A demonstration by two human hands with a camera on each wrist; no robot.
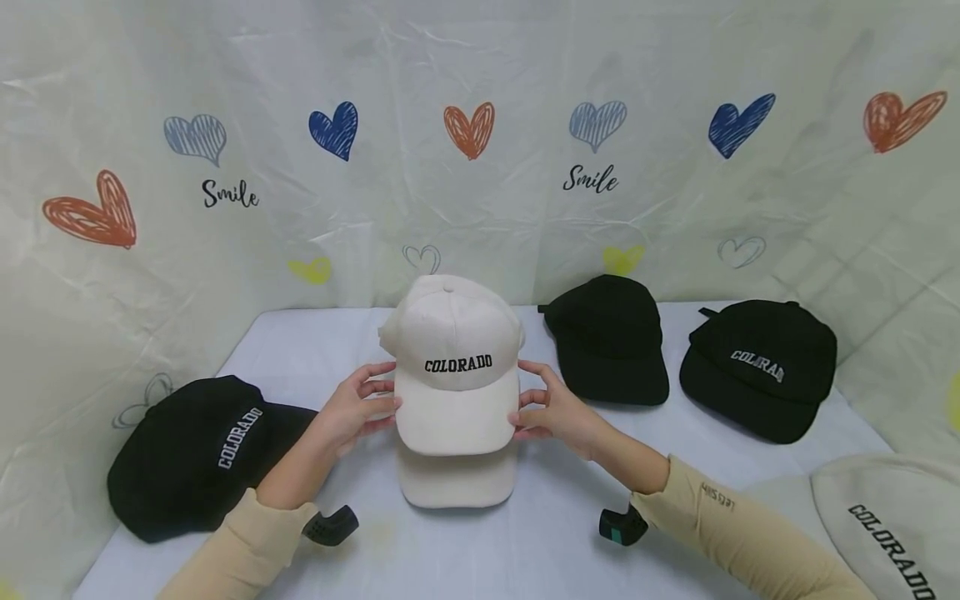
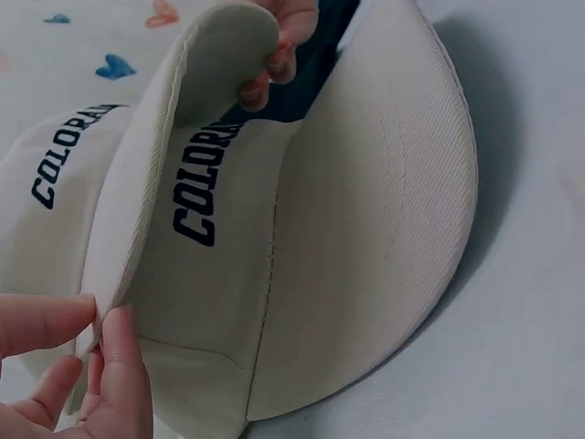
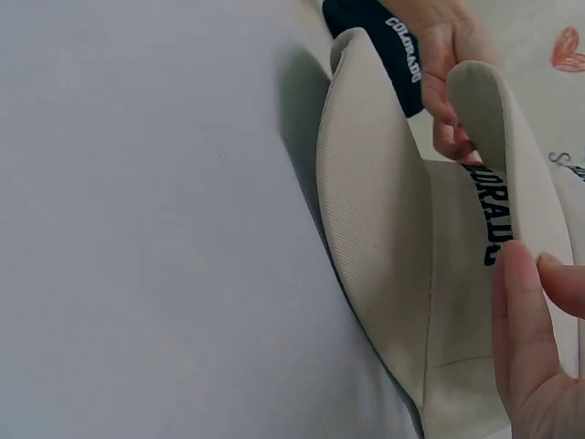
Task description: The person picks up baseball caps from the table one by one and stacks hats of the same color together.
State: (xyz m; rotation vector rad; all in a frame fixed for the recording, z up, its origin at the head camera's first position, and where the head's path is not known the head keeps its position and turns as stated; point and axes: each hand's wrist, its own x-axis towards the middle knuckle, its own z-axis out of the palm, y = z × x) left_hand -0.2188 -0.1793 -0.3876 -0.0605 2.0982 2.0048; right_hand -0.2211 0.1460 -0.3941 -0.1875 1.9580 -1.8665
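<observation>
Two cream caps stacked at the middle of the table (image 1: 540, 533), both hands on the upper one. Upper cream cap (image 1: 455, 367) reads COLORADO in dark letters on its front, brim pointing toward the person, and it sits nested over the lower cream cap (image 1: 457, 483), whose brim pokes out below on the tabletop. Left hand (image 1: 358, 410) pinches the left edge of the upper brim — thumb and fingers curled onto the rim, clear in the left wrist view where the fingertips (image 2: 119, 366) close on the brim edge. Right hand (image 1: 551, 410) does the same on the right edge, fingers bent around the rim; in the right wrist view its fingers (image 3: 521, 329) lie against the upper brim, and the lower brim stands apart from the upper one, a gap between them. Upper brim lifted off the lower brim, crowns stacked. To the left, just beside the left forearm, a black cap (image 1: 198, 454) with white COLORADO lettering. Behind right, a plain-looking black cap (image 1: 611, 350), then another black cap with lettering (image 1: 761, 367) further right. At the lower right corner a cream cap (image 1: 892, 525) — partly cut off by the frame. Backdrop is a pale sheet with hearts (image 1: 472, 129) and the word Smile.
</observation>
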